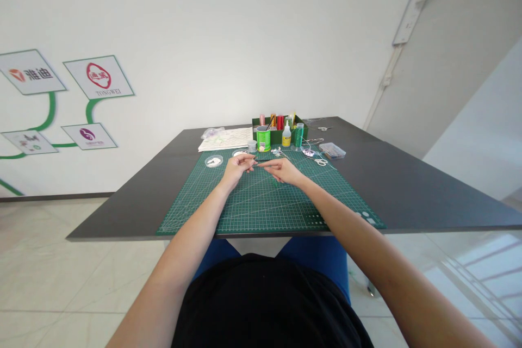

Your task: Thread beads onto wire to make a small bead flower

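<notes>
Over the green cutting mat (261, 204), my two hands meet at mid-height, fingertips almost touching. My left hand (237, 168) is closed in a pinch on something too small to name. From the right, my right hand (285, 171) reaches in with its index finger stretched towards the left fingertips and its other fingers curled. What those fingers hold, if anything, is hard to make out. A thin dark line shows between the hands. Just beyond them stand a bright green can (263, 140) and a small white cup (252, 146). A shallow round dish (213, 161) with dark bits lies left of my left hand.
A green box (302, 133) with thread spools stands at the back, behind a yellow-labelled glue bottle (286, 135) and a green tube (299, 135). Small scissors (321, 162) and a clear plastic case (332, 150) lie at right. White sheets (226, 139) lie at back left.
</notes>
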The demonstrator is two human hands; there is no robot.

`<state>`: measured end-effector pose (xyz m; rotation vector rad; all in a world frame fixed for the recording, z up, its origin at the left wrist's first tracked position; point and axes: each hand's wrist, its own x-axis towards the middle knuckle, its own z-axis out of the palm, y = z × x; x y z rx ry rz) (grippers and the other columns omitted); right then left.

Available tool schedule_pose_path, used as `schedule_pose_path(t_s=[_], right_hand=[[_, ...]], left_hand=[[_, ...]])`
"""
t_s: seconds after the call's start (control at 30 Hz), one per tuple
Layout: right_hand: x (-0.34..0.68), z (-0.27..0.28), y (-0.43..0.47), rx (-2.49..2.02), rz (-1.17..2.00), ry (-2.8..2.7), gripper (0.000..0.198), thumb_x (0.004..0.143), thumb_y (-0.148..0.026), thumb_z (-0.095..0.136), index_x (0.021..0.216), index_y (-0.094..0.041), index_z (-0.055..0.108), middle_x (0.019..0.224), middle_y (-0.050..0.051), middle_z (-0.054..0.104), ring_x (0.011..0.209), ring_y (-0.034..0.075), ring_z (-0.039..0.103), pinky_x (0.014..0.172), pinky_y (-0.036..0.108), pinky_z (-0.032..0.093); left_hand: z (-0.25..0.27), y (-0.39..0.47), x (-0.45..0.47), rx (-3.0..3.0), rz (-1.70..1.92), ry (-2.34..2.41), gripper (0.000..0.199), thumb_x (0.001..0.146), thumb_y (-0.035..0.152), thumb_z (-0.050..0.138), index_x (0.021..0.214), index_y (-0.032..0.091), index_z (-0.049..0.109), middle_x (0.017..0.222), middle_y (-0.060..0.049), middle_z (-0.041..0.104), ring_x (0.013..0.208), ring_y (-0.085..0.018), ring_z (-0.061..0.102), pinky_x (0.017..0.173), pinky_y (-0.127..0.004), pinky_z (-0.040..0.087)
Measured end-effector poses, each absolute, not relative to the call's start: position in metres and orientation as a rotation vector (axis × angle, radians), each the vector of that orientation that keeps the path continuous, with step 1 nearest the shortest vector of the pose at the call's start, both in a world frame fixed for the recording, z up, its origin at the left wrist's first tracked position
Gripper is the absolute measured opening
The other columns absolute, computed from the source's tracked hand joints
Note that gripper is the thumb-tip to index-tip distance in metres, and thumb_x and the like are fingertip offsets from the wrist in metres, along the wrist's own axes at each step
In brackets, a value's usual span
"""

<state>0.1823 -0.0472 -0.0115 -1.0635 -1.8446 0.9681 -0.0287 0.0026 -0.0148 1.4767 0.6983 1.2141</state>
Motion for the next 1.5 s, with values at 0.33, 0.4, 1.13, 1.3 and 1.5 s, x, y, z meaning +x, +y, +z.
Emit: schedule_pose_path(t_s=[0.33,0.4,1.13,1.3,1.5], right_hand=[[0.179,-0.011,-0.052,-1.006,0.919,-2.054,0.043,0.092,-0.032,0.057,0.122,-0.006,0.073,0.042,-0.007,0.043,0.04,0.008,0.038,0.046,0.021,0.035],[0.178,-0.01,-0.053,-1.008,0.938,-2.077,0.043,0.092,-0.033,0.057,0.123,-0.007,0.073,0.042,-0.007,0.043,0.039,0.008,0.038,0.046,0.021,0.036],[0.204,0.002,-0.048,-0.81,1.188,-1.823,0.049,0.088,-0.046,0.067,0.115,-0.005,0.071,0.041,-0.009,0.041,0.037,0.006,0.031,0.04,0.022,0.021],[0.209,0.002,-0.046,-0.759,1.181,-1.764,0.047,0.089,-0.044,0.067,0.117,-0.007,0.071,0.039,-0.011,0.037,0.037,0.006,0.027,0.043,0.024,0.021],[0.211,0.007,-0.049,-0.752,1.168,-1.721,0.046,0.088,-0.044,0.068,0.117,-0.008,0.07,0.041,-0.011,0.032,0.038,0.006,0.025,0.043,0.024,0.019]], left_hand=[[-0.022,0.005,-0.03,1.859,1.137,1.016,0.019,0.078,0.022,0.072,0.095,0.013,0.074,0.077,-0.004,0.073,0.052,-0.011,0.06,0.054,-0.024,0.047],[-0.023,0.005,-0.03,1.949,1.135,1.05,0.016,0.08,0.02,0.071,0.094,0.014,0.074,0.08,-0.004,0.074,0.052,-0.01,0.059,0.057,-0.025,0.049],[-0.017,-0.01,-0.029,2.506,0.831,0.96,0.019,0.086,0.014,0.064,0.098,0.017,0.077,0.095,-0.006,0.077,0.077,-0.016,0.066,0.078,-0.028,0.05],[-0.02,-0.007,-0.029,2.466,0.809,0.888,0.018,0.086,0.018,0.065,0.098,0.017,0.078,0.093,-0.007,0.076,0.077,-0.017,0.066,0.077,-0.029,0.05],[-0.018,-0.009,-0.028,2.417,0.782,0.801,0.016,0.085,0.021,0.067,0.097,0.017,0.078,0.089,-0.006,0.076,0.071,-0.015,0.064,0.073,-0.027,0.048]])
